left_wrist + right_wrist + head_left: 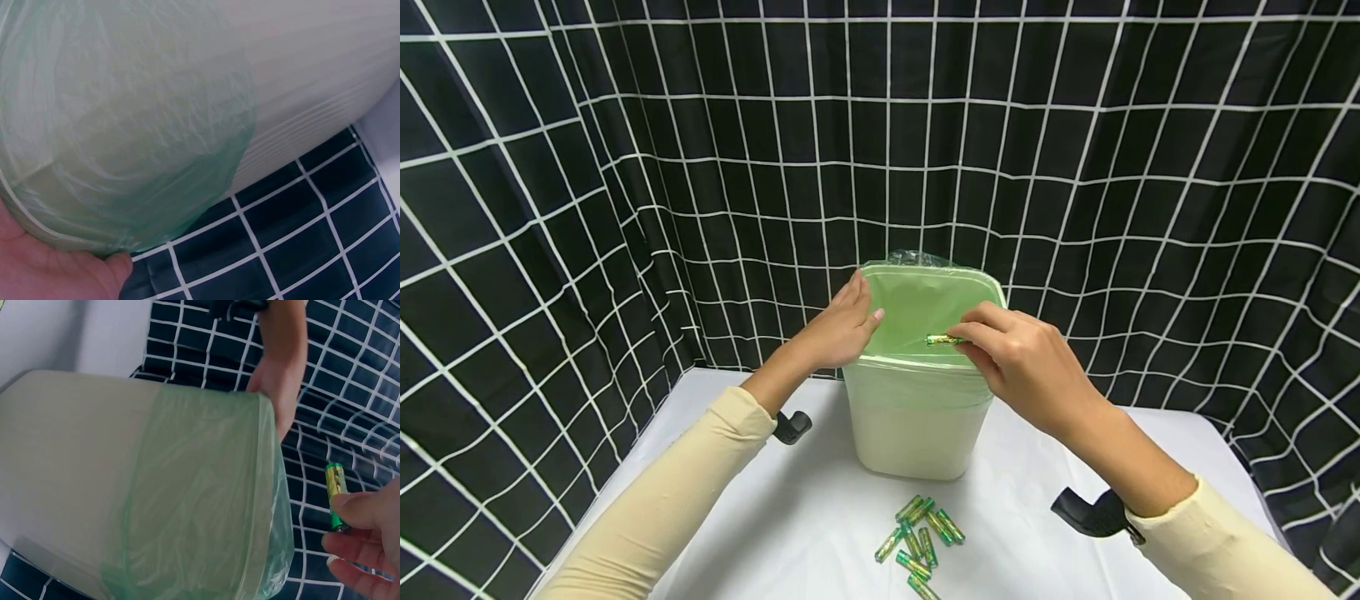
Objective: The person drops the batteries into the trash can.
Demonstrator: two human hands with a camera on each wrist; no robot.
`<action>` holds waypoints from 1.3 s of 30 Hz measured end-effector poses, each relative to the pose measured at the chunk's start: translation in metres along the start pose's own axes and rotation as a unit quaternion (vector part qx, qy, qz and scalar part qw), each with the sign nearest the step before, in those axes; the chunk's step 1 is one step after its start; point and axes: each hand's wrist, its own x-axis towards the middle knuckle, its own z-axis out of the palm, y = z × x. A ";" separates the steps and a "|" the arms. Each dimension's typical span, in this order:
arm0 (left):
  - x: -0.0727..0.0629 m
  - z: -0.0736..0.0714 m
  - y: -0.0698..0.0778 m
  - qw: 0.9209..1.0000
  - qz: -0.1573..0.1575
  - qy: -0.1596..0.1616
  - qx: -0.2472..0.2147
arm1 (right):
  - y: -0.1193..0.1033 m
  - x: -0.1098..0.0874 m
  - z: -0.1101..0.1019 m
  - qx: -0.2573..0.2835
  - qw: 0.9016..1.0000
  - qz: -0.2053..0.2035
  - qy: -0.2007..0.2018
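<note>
A pale bin (917,425) with a green plastic bag (137,156) folded over its rim stands on the white-covered table. My left hand (842,325) rests on the bin's left rim, fingers extended and thumb over the edge; the right wrist view shows it behind the bin's corner. With thumb and fingers, my right hand (1030,358) pinches one green-and-gold battery (336,494) by its end. From the head view, that battery overlaps the bag-lined opening near the front rim. Several similar batteries (913,543) lie loosely grouped on the table in front of the bin.
The white table covering (805,533) spreads around the bin. Black curtains with white grid lines (925,133) hang behind and at both sides. A black mount (1093,512) juts from the right wrist, and another (793,427) from the left.
</note>
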 end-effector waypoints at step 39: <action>0.000 0.001 0.000 1.000 0.000 0.005 -0.007 | 0.047 0.016 0.053 -0.030 0.995 0.083 -0.043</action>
